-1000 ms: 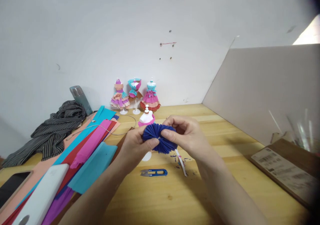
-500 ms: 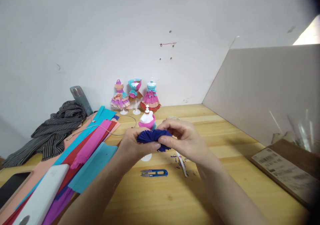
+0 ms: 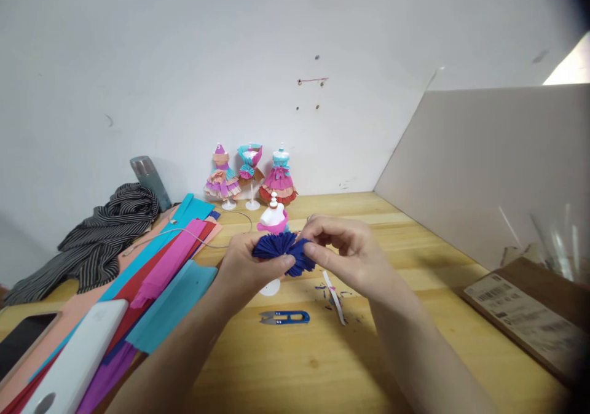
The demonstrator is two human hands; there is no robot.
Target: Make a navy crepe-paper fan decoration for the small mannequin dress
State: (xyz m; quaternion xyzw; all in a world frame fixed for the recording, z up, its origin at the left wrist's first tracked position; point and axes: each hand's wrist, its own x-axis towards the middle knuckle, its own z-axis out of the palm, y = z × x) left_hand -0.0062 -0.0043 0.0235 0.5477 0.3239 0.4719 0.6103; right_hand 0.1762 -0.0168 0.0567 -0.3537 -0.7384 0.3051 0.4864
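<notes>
A dark blue pleated crepe paper rosette [image 3: 276, 244], fanned into a near-round shape, is held up over the table between both hands. My left hand [image 3: 246, 266] pinches its left side, with the thumb across the front near its centre. My right hand [image 3: 345, 251] grips the right edge between thumb and fingertips. Just behind stands a small white dress form [image 3: 273, 216] with pink paper around it; its lower part is hidden by the hands, and its white round base [image 3: 270, 287] shows below. Blue thread snips [image 3: 284, 318] lie on the table underneath.
Crepe paper strips [image 3: 170, 303], a white tool handle [image 3: 78, 359] and a phone [image 3: 27, 343] lie at left. Behind them are a striped cloth [image 3: 106, 236] and a bottle [image 3: 150, 180]. Dressed mini forms [image 3: 279, 177] line the wall. A cardboard box [image 3: 520, 316] sits right; a white strip [image 3: 334, 297] lies among scraps.
The rosette has opened into a wider, rounder fan, with its pleats facing me more. My right hand has shifted slightly right and its thumb sits at the rosette's right edge.
</notes>
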